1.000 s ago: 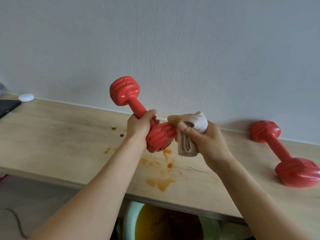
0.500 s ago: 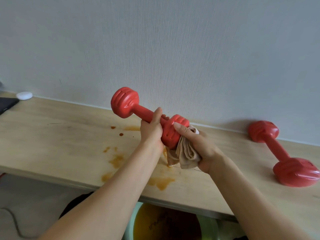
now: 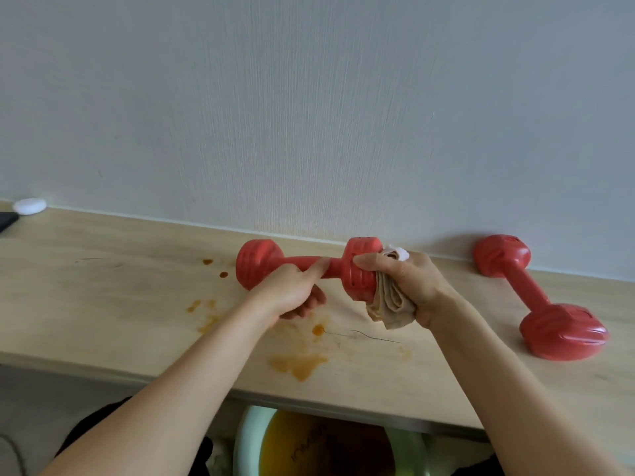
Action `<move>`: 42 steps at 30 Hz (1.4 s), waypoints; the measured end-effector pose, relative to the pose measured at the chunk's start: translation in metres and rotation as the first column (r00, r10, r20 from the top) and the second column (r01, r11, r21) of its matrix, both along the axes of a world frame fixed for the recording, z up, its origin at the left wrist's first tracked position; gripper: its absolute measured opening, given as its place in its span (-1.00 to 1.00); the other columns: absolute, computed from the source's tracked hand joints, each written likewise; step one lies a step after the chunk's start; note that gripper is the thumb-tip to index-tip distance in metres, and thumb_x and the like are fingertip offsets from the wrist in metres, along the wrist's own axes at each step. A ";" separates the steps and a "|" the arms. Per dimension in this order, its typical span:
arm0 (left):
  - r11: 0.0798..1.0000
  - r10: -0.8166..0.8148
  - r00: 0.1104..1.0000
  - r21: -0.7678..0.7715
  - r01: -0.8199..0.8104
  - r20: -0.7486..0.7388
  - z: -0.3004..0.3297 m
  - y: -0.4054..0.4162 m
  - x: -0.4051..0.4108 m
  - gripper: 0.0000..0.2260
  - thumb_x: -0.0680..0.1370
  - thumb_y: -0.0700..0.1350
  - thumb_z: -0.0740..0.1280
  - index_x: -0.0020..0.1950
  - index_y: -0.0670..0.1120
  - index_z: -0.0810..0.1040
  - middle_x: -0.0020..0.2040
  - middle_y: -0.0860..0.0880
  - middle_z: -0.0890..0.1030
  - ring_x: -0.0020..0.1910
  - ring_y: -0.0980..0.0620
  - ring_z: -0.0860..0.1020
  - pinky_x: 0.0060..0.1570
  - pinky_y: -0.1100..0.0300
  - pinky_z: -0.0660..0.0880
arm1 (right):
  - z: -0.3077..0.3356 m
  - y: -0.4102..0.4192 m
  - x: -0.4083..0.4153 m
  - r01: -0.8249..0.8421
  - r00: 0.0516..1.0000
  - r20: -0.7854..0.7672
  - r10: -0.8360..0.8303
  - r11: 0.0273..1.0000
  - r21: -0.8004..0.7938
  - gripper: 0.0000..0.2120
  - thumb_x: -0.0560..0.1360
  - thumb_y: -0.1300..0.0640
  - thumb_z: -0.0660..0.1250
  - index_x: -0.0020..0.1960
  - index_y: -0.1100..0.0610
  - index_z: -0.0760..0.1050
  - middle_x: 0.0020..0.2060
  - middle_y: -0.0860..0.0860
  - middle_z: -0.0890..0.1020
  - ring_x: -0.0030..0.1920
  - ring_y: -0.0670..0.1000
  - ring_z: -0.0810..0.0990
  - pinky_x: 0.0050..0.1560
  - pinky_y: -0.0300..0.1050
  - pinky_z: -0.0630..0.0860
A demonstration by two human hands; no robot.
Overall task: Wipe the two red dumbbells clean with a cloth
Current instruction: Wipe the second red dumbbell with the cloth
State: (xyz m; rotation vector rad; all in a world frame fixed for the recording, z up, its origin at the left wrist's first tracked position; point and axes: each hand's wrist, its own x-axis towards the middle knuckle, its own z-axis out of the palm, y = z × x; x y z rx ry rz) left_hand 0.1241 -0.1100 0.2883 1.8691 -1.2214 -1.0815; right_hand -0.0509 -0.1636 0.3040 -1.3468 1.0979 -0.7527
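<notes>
Head cam: left hand [image 3: 292, 293] grips the handle of the red plastic dumbbell [image 3: 309, 267], prob to steady it, held level just above the stained wooden shelf [image 3: 103, 286]. Right hand [image 3: 409, 286] presses a bunched beige cloth [image 3: 388, 304] on its right end. 2nd red dumbbell [image 3: 536, 297] lies on the shelf w/ nobody touching it, prob next.

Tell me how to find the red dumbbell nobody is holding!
Look along the wooden shelf under the grey wall, out to the right end. The free dumbbell lies there alone, one end by the wall. The other dumbbell is gripped by both hands.
</notes>
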 end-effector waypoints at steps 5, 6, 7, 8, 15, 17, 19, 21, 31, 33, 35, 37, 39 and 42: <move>0.902 0.047 0.825 -0.380 0.207 0.563 0.016 -0.002 0.008 -0.77 0.41 0.01 0.45 -0.01 0.05 0.49 -0.11 0.13 0.47 -0.14 0.11 0.49 -0.20 0.22 0.41 | 0.000 0.000 -0.011 -0.050 0.999 -0.014 0.050 0.999 0.008 -0.43 0.04 -0.08 0.58 -0.08 0.24 0.59 -0.27 0.20 0.65 -0.36 0.17 0.60 -0.22 0.15 0.55; 0.894 -0.017 0.751 -0.326 0.308 0.661 0.015 -0.008 0.007 -0.66 0.37 -0.01 0.47 0.08 0.07 0.45 -0.01 0.11 0.42 -0.03 0.11 0.46 -0.13 0.21 0.43 | 0.000 -0.001 -0.012 -0.053 0.998 -0.015 0.053 0.999 -0.008 -0.48 0.09 -0.05 0.59 -0.08 0.24 0.59 -0.27 0.19 0.65 -0.36 0.15 0.61 -0.24 0.09 0.55; 0.893 -0.090 0.678 -0.243 0.380 0.729 0.015 -0.015 0.003 -0.57 0.34 -0.02 0.48 0.15 0.08 0.42 0.07 0.09 0.37 0.03 0.10 0.43 -0.07 0.18 0.44 | 0.000 -0.002 -0.014 -0.066 0.998 -0.015 0.066 0.997 -0.028 -0.54 0.16 -0.02 0.58 -0.08 0.24 0.59 -0.27 0.17 0.65 -0.35 0.13 0.61 -0.26 0.01 0.55; 0.889 -0.153 0.622 -0.168 0.426 0.768 0.015 -0.021 -0.001 -0.54 0.33 -0.01 0.49 0.18 0.08 0.41 0.10 0.08 0.34 0.04 0.08 0.43 -0.08 0.17 0.44 | 0.001 -0.002 -0.015 -0.084 0.996 -0.017 0.083 0.995 -0.046 -0.59 0.20 0.01 0.57 -0.08 0.25 0.60 -0.27 0.17 0.65 -0.34 0.10 0.61 -0.28 -0.05 0.53; 0.871 -0.398 0.680 0.021 0.491 0.615 0.023 -0.041 -0.024 -0.84 0.39 -0.01 0.44 -0.25 0.14 0.45 -0.26 0.09 0.57 -0.21 0.00 0.56 -0.23 0.14 0.46 | 0.000 -0.004 -0.022 -0.097 0.995 0.009 0.099 0.990 -0.105 -0.59 0.24 0.06 0.58 -0.05 0.30 0.58 -0.20 0.28 0.65 -0.26 0.19 0.64 -0.26 0.01 0.58; 0.880 -0.371 0.685 0.001 0.475 0.628 0.022 -0.042 -0.025 -0.83 0.42 -0.01 0.42 -0.29 0.12 0.44 -0.29 0.08 0.54 -0.26 0.03 0.54 -0.32 0.20 0.41 | 0.001 -0.004 -0.025 -0.114 0.993 0.021 0.117 0.987 -0.117 -0.52 0.19 0.01 0.59 -0.10 0.35 0.56 -0.24 0.31 0.63 -0.31 0.20 0.63 -0.26 0.04 0.58; 0.896 -0.311 0.709 -0.054 0.441 0.633 0.023 -0.043 -0.025 -0.85 0.41 -0.03 0.44 -0.26 0.10 0.47 -0.27 0.05 0.56 -0.27 0.03 0.55 -0.31 0.17 0.43 | 0.003 -0.006 -0.027 -0.116 0.989 0.081 0.127 0.985 -0.126 -0.53 0.16 -0.02 0.60 -0.19 0.31 0.53 -0.36 0.24 0.61 -0.38 0.16 0.61 -0.31 0.03 0.56; 0.914 -0.207 0.797 -0.178 0.364 0.567 0.028 -0.047 -0.023 -0.92 0.39 -0.10 0.46 -0.19 -0.01 0.58 -0.23 -0.03 0.62 -0.22 0.00 0.59 -0.20 0.15 0.49 | 0.009 -0.006 -0.032 -0.081 0.979 0.177 0.096 0.992 -0.093 -0.64 0.21 -0.03 0.53 -0.29 0.23 0.50 -0.49 0.11 0.57 -0.48 0.06 0.56 -0.44 -0.09 0.51; 0.898 0.056 0.983 -0.422 -0.127 -0.177 0.044 -0.038 -0.011 -0.78 0.52 -0.23 0.34 -0.34 -0.18 0.52 -0.45 -0.04 0.53 -0.43 0.09 0.52 -0.32 0.23 0.49 | 0.005 -0.021 -0.028 0.046 0.592 0.749 -0.297 0.940 0.337 -0.70 0.53 0.01 0.23 -0.20 0.24 0.37 -0.51 0.03 0.49 -0.46 -0.03 0.57 -0.03 -0.05 0.52; 0.884 0.052 0.985 -0.451 -0.122 -0.166 0.038 -0.038 -0.011 -0.76 0.51 -0.24 0.36 -0.38 -0.17 0.50 -0.49 0.00 0.50 -0.50 0.16 0.48 -0.40 0.33 0.47 | 0.002 -0.026 -0.026 0.100 0.520 0.761 -0.389 0.912 0.398 -0.69 0.55 0.04 0.23 -0.33 0.05 0.26 -0.65 -0.10 0.38 -0.61 -0.12 0.47 -0.08 -0.04 0.54; 0.877 0.067 0.979 -0.457 -0.149 -0.190 0.034 -0.041 -0.007 -0.75 0.50 -0.24 0.37 -0.39 -0.16 0.49 -0.51 0.03 0.48 -0.52 0.18 0.46 -0.42 0.36 0.44 | -0.001 -0.030 -0.018 0.144 0.527 0.733 -0.430 0.895 0.421 -0.57 0.50 0.04 0.31 -0.44 -0.02 0.17 -0.69 -0.17 0.27 -0.64 -0.18 0.36 -0.33 -0.25 0.46; 0.872 0.099 0.960 -0.442 -0.209 -0.261 0.032 -0.045 -0.003 -0.77 0.50 -0.22 0.37 -0.37 -0.14 0.50 -0.51 0.06 0.49 -0.51 0.16 0.47 -0.39 0.30 0.44 | -0.001 -0.036 -0.010 0.164 0.581 0.698 -0.418 0.901 0.403 -0.59 0.46 0.00 0.36 -0.43 -0.02 0.20 -0.67 -0.18 0.29 -0.62 -0.18 0.34 -0.42 -0.34 0.30; 0.867 0.151 0.919 -0.397 -0.300 -0.365 0.032 -0.049 0.001 -0.81 0.49 -0.20 0.39 -0.33 -0.13 0.53 -0.47 0.05 0.52 -0.50 0.15 0.48 -0.37 0.23 0.43 | 0.006 -0.036 -0.001 0.175 0.681 0.643 -0.350 0.931 0.321 -0.67 0.47 -0.07 0.33 -0.36 0.06 0.33 -0.63 -0.08 0.39 -0.58 -0.09 0.43 -0.48 -0.30 0.33; 0.853 0.206 0.862 -0.347 -0.390 -0.463 0.031 -0.052 0.005 -0.89 0.46 -0.16 0.44 -0.24 -0.12 0.57 -0.36 -0.01 0.57 -0.47 0.12 0.49 -0.34 0.20 0.42 | 0.013 -0.032 0.011 0.033 0.690 0.699 -0.190 0.972 0.232 -0.63 0.46 -0.07 0.26 -0.35 0.19 0.32 -0.63 0.06 0.38 -0.64 0.02 0.37 -0.59 -0.32 0.31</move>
